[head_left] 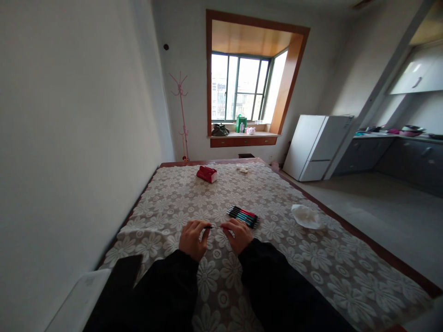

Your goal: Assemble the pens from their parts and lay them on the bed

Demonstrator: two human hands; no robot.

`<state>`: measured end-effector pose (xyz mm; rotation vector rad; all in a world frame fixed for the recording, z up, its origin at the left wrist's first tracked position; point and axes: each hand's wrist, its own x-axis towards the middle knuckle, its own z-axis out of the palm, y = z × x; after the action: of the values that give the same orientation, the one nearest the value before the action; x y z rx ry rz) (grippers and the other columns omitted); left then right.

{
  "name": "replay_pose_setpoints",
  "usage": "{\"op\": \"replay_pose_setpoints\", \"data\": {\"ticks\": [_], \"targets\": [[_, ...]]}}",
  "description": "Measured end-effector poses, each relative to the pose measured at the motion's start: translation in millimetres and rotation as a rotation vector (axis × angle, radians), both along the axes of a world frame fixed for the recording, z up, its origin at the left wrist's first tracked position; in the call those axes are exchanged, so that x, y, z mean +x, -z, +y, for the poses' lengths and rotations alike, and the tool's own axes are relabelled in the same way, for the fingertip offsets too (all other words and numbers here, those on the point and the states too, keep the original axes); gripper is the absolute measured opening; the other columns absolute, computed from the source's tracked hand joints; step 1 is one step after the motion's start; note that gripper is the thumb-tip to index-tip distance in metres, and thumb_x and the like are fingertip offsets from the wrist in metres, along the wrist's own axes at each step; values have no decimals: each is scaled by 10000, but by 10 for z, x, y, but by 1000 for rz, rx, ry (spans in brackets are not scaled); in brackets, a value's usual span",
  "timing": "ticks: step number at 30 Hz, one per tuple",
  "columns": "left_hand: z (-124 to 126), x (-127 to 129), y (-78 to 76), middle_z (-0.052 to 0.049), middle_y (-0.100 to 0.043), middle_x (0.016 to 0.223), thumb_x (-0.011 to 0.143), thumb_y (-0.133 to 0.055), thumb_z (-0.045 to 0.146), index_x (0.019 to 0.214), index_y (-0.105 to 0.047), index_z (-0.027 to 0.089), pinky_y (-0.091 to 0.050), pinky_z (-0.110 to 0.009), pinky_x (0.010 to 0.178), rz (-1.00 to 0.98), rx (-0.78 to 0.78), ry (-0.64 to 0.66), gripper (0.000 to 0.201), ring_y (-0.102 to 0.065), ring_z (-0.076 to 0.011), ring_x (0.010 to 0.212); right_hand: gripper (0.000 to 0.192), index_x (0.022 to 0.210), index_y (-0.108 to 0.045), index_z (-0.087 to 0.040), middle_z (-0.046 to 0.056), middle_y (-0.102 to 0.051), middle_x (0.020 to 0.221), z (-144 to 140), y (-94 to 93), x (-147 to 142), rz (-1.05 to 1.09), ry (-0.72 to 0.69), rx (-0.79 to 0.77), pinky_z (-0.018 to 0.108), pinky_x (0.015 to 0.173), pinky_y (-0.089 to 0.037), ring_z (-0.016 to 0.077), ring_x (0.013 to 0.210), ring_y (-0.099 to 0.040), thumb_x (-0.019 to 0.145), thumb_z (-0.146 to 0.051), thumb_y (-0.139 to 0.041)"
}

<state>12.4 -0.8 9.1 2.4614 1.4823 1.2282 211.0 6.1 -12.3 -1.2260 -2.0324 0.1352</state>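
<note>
— Covering nearly the whole view is what?
— A table (346,272) under a flowered lace cloth (214,198), set against the wall.
— And on it?
— A crumpled white tissue (306,216) at the right, a red pouch (207,174) far off, a row of pens (243,216) just beyond the right hand (238,236).
— The hands?
— The left hand (193,239) and the right each pinch one end of a thin dark pen (213,227) (probably a pen; it is small), which spans the gap between them, level above the cloth.
</note>
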Motion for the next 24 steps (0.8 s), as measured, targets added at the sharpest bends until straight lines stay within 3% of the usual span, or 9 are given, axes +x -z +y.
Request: {"op": "replay_pose_setpoints", "data": {"ticks": [7,11,16,24], "targets": [[0,-2,12,-24,-686,929,838,-563,224,978,-664,291,-458,-374,821,79,3,116,185,-585,-211,933,189,1020,-610,-220,37,-624,870,-16,4,-45,38,-149,-50,299,760,-433,180,823,-574,850,-151,-565],[12,-4,51,-33,-697,891,819,-601,254,1014,-646,275,-473,-380,809,64,-15,171,201,-599,-218,910,173,923,-540,-209,16,-597,804,-20,38,-64,93,-138,-84,283,698,-439,174,756,-567,784,-127,-602],[25,-13,80,-32,-691,833,806,-628,290,912,-662,260,-491,-371,791,24,-19,165,115,-610,-209,868,174,852,-520,-212,16,-584,797,-18,56,-64,65,-144,-78,277,689,-435,176,758,-560,752,-99,-606],[21,-10,57,-24,-697,813,829,-611,311,898,-680,269,-490,-350,784,-8,4,187,106,-614,-197,855,121,931,-577,-215,32,-651,847,-65,-49,-62,45,-195,-103,281,745,-443,171,806,-604,896,-168,-470]]}}
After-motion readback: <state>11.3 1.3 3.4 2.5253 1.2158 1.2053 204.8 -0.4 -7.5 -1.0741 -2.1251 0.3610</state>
